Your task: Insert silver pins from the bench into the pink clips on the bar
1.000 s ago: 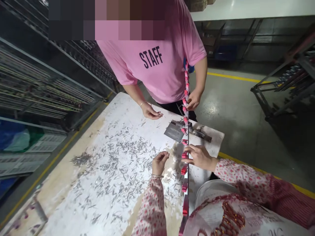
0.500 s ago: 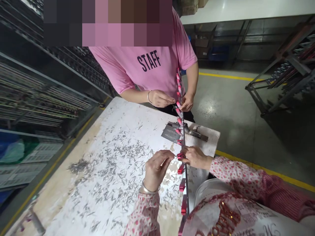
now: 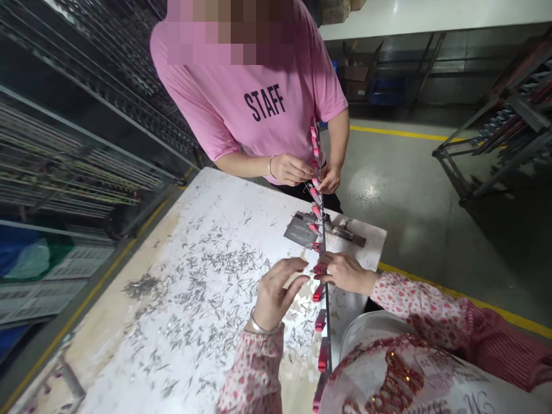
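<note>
Heaped wire bits: a small dark pile (image 3: 144, 286) sits well left of the clip bar (image 3: 328, 333), on the white worktable (image 3: 241, 198).
Strewn wire bits: the loose metal pieces (image 3: 215, 287) spread between that pile and the bar. They look light, stiff and slick, best picked up singly by one end.
Left hand: the wearer's left hand (image 3: 275, 293) is just left of the bar, wrist raised, fingers curved towards it. Thumb and forefinger stand apart; I can make out nothing between them.
Co-worker's bangled hand: it (image 3: 295, 169) reaches the bar's far stretch from the left, fingertips bunched at a clip; what they hold is too small to tell.
Grey plate: the flat metal plate (image 3: 297, 230) lies beside the bar, on its left.
Red clip: this clip (image 3: 319, 269) is on the bar, between the wearer's hands. It seems light, hard and springy, best steadied by its sides.
Clip bar: slim and probably rigid; the stretches between clips offer a hold.
Co-worker's other hand: it (image 3: 330, 180) is at the bar's far stretch, fingers curled.
Right hand: the wearer's right hand (image 3: 349, 273) comes in from the bar's right, forearm low, pinching the red clip between thumb and fingers.
</note>
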The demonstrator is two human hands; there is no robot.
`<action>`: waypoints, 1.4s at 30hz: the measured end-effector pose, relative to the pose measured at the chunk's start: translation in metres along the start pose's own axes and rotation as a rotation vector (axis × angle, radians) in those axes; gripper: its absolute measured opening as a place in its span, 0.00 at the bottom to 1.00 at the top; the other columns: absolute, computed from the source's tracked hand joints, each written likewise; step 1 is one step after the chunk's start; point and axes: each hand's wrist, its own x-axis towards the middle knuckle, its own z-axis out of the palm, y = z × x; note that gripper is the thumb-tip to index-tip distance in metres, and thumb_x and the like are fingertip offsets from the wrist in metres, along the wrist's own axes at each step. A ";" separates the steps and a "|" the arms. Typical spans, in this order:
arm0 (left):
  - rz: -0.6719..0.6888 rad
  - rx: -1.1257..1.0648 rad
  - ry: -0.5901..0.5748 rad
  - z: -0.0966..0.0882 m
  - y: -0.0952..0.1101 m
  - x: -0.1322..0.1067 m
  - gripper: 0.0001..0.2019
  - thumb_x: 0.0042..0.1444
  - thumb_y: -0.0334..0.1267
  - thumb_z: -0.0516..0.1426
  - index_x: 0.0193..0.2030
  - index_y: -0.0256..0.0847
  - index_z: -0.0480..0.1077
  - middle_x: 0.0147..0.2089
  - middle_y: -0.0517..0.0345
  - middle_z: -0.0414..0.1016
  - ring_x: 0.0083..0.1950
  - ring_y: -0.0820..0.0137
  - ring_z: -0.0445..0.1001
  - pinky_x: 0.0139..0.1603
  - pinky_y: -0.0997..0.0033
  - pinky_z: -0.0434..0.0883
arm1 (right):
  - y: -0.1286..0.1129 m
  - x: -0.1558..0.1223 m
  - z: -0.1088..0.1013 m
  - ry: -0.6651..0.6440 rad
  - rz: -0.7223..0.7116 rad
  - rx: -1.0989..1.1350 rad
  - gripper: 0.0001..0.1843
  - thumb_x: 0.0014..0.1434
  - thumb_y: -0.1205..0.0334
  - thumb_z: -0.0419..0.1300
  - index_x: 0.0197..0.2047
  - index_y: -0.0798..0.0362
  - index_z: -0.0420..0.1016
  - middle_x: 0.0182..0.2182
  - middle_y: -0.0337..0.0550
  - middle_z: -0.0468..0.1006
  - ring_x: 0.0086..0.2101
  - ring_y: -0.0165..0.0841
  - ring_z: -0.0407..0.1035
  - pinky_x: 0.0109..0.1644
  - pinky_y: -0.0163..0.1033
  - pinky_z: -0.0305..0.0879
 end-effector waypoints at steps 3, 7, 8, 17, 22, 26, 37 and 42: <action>-0.400 -0.008 0.186 0.014 -0.056 -0.039 0.09 0.60 0.39 0.56 0.43 0.37 0.70 0.39 0.52 0.75 0.39 0.70 0.75 0.40 0.70 0.72 | 0.005 -0.008 -0.001 0.086 0.040 0.045 0.20 0.60 0.46 0.58 0.43 0.57 0.71 0.35 0.46 0.76 0.33 0.35 0.72 0.36 0.37 0.66; -0.779 0.115 0.024 0.046 -0.131 -0.121 0.08 0.51 0.39 0.61 0.34 0.36 0.73 0.29 0.54 0.74 0.26 0.72 0.70 0.30 0.72 0.69 | 0.010 -0.025 -0.002 0.213 -0.005 0.262 0.15 0.63 0.51 0.56 0.34 0.55 0.68 0.30 0.41 0.73 0.28 0.30 0.68 0.34 0.35 0.64; -0.834 0.135 -0.008 0.055 -0.141 -0.141 0.06 0.50 0.37 0.61 0.30 0.37 0.72 0.25 0.56 0.72 0.24 0.73 0.68 0.29 0.73 0.67 | 0.010 -0.030 -0.002 0.210 -0.045 0.316 0.13 0.63 0.52 0.56 0.35 0.54 0.68 0.30 0.41 0.73 0.28 0.29 0.67 0.34 0.35 0.63; -1.145 0.207 -0.107 0.108 -0.152 -0.194 0.09 0.49 0.27 0.57 0.39 0.32 0.74 0.39 0.46 0.71 0.34 0.66 0.71 0.37 0.67 0.67 | -0.012 -0.044 0.006 0.077 -0.149 0.352 0.19 0.63 0.49 0.55 0.50 0.54 0.66 0.39 0.45 0.74 0.31 0.30 0.69 0.38 0.36 0.64; -1.135 0.112 -0.048 0.097 -0.154 -0.183 0.04 0.52 0.30 0.56 0.34 0.34 0.72 0.38 0.48 0.73 0.32 0.70 0.71 0.38 0.68 0.69 | -0.019 -0.039 0.016 0.103 -0.089 0.228 0.21 0.63 0.45 0.55 0.48 0.54 0.66 0.37 0.44 0.74 0.31 0.30 0.69 0.35 0.35 0.63; -1.109 -0.002 0.040 0.078 -0.141 -0.165 0.08 0.55 0.37 0.56 0.38 0.34 0.70 0.34 0.51 0.75 0.31 0.70 0.72 0.35 0.70 0.70 | -0.020 -0.035 0.027 0.117 -0.074 0.082 0.22 0.61 0.44 0.56 0.45 0.55 0.68 0.36 0.45 0.74 0.32 0.32 0.70 0.33 0.36 0.63; -0.926 -0.353 0.301 0.051 -0.083 -0.109 0.19 0.46 0.51 0.63 0.32 0.34 0.73 0.31 0.53 0.74 0.27 0.75 0.66 0.29 0.75 0.67 | -0.019 -0.032 0.040 0.089 -0.071 0.107 0.19 0.65 0.48 0.53 0.40 0.56 0.73 0.39 0.46 0.76 0.36 0.33 0.72 0.38 0.37 0.67; -0.702 -0.429 0.347 0.036 -0.026 -0.082 0.12 0.54 0.44 0.60 0.38 0.36 0.72 0.36 0.52 0.76 0.30 0.75 0.69 0.31 0.75 0.69 | -0.023 -0.033 0.037 0.067 -0.030 0.159 0.18 0.65 0.50 0.54 0.39 0.57 0.74 0.40 0.45 0.77 0.36 0.33 0.73 0.40 0.37 0.67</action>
